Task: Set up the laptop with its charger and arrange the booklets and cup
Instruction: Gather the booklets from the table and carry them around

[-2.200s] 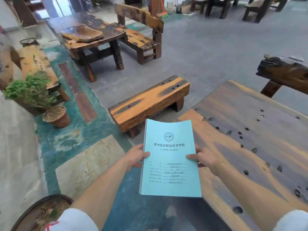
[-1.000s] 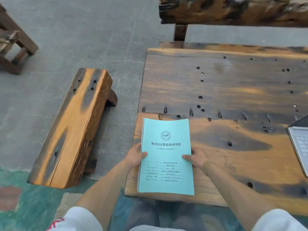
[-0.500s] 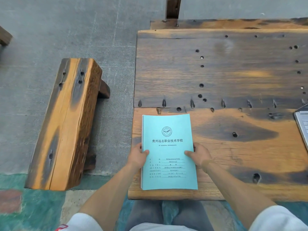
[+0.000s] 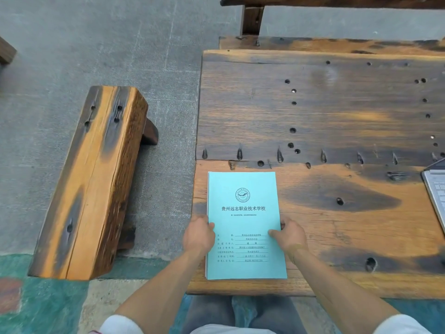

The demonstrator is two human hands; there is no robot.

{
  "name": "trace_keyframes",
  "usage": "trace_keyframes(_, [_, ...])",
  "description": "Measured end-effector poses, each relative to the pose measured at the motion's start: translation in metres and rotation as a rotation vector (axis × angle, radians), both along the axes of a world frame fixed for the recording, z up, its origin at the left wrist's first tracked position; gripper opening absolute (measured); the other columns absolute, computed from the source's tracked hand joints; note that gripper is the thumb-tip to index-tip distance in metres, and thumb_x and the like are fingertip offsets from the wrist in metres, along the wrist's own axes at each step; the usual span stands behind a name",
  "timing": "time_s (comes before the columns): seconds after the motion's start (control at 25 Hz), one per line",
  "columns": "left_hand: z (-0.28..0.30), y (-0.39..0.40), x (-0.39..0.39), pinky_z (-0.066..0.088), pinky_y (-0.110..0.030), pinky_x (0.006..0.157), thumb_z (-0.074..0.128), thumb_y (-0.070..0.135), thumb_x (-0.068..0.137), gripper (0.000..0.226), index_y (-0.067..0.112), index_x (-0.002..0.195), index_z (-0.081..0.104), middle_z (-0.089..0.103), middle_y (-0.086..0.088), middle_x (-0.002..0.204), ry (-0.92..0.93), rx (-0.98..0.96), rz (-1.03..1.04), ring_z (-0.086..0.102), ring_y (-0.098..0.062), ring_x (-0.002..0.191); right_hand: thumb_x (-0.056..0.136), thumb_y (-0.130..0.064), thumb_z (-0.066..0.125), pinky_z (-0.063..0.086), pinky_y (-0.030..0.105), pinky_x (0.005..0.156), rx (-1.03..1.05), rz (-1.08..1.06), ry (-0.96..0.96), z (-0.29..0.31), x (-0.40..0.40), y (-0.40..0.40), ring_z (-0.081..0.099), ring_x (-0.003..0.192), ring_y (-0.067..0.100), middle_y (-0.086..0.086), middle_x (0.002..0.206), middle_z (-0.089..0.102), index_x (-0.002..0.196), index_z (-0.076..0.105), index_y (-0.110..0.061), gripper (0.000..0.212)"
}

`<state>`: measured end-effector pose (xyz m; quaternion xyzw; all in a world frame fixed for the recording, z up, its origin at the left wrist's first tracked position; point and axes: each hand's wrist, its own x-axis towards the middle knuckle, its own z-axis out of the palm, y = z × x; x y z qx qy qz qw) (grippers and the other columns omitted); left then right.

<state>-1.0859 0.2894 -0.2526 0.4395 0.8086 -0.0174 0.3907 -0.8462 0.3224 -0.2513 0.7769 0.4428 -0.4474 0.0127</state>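
Lowered from mid-air, the booklets lay on the bench's near corner, left hand and right hand each gripping an edge, apparently squaring the stack.

Setting: showroom-like or courtyard seating area furnished in rustic reclaimed timber. Evidence: heavy plank tabletop, scorched dark and amber, pocked with old bolt holes and wedge-shaped notches; matching slab bench just left of it on stubby legs; second dark timber bench at the far edge. Floor of grey stone paving, giving way to worn teal-painted patches nearest the viewer.
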Motion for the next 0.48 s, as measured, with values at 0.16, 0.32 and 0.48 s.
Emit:
trace_keyframes(0.16, [0.001, -0.002, -0.003, 0.044, -0.032, 0.072, 0.045, 0.023, 0.102, 0.025, 0.014, 0.108, 0.067, 0.056, -0.004, 0.126, 0.022, 0.050, -0.058, 0.062, -0.024, 0.095, 0.077, -0.017, 0.070, 0.054, 0.040, 0.085, -0.014, -0.092, 0.069, 0.001, -0.001, -0.001, 0.065, 0.092, 0.020, -0.004, 0.099, 0.069, 0.110, 0.063, -0.020, 0.033])
trace_keyframes(0.32, [0.003, 0.003, -0.004, 0.041, -0.031, 0.068, 0.042, 0.022, 0.102, 0.026, 0.013, 0.106, 0.066, 0.059, -0.005, 0.121, 0.106, 0.054, -0.096, 0.063, -0.024, 0.092, 0.076, -0.022, 0.070, 0.054, 0.043, 0.088, -0.022, -0.044, 0.065, 0.000, -0.003, -0.009, 0.062, 0.097, 0.021, 0.000, 0.113, 0.059, 0.112, 0.057, -0.023, 0.038])
trace_keyframes(0.48, [0.005, 0.008, -0.005, 0.042, -0.033, 0.068, 0.041, 0.022, 0.102, 0.026, 0.011, 0.107, 0.064, 0.060, -0.008, 0.114, 0.116, -0.004, -0.128, 0.061, -0.024, 0.088, 0.078, -0.021, 0.067, 0.051, 0.040, 0.090, -0.047, 0.029, 0.059, 0.000, -0.003, -0.011, 0.058, 0.099, 0.020, 0.002, 0.123, 0.048, 0.123, 0.052, -0.020, 0.048])
